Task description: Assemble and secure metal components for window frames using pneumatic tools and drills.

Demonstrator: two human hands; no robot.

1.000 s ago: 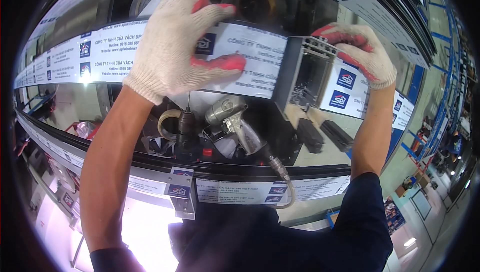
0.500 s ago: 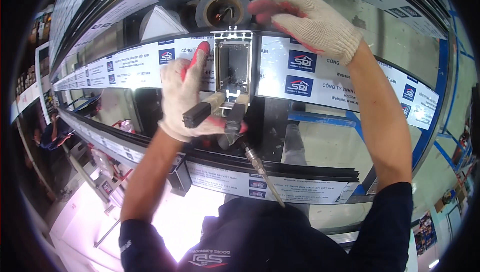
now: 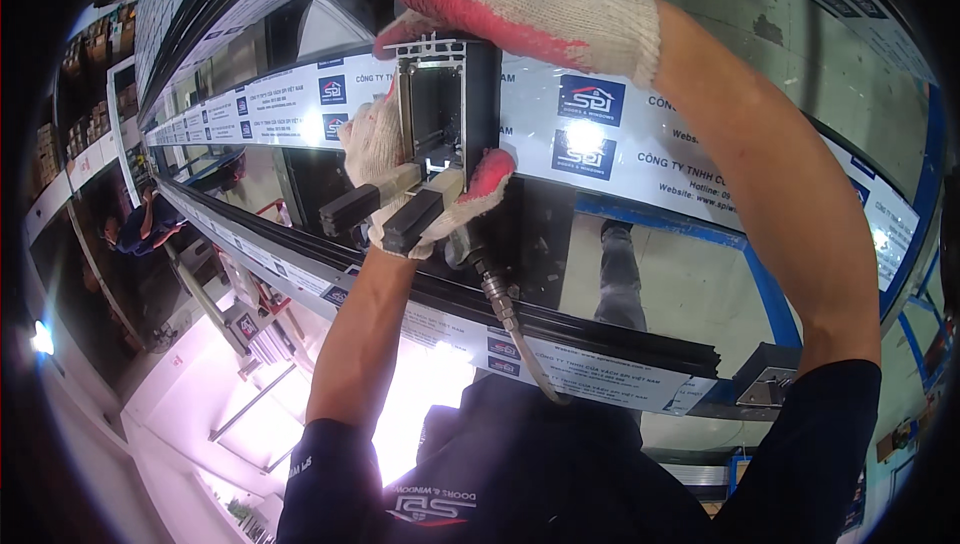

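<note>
My left hand (image 3: 372, 144), in a white knit glove with red coating, is wrapped round a short hollow aluminium profile (image 3: 484, 94) with dark sides. Its red thumb presses the near right side of the piece, while its fingers lie along the left. Two square bars with black ends, the left bar (image 3: 360, 206) and the right bar (image 3: 418, 219), jut toward me across that hand. Over the profile's far end stretches my gloved right hand (image 3: 550, 19), fingers extended and close to the rim; whether they touch it is unclear. A metal hose coupling (image 3: 495, 292) hangs below the left hand.
Long film-covered profiles, among them a wide one (image 3: 640, 149), run crosswise under my hands. A nearer bundle of dark profiles (image 3: 600, 346) lies by my body. White triangular pieces (image 3: 335, 29) stand beyond. A person (image 3: 150, 224) is at far left.
My right hand has moved left and down to the profile's far end. The left hand's thumb has shifted to the right side of the profile, and the view has turned slightly.
</note>
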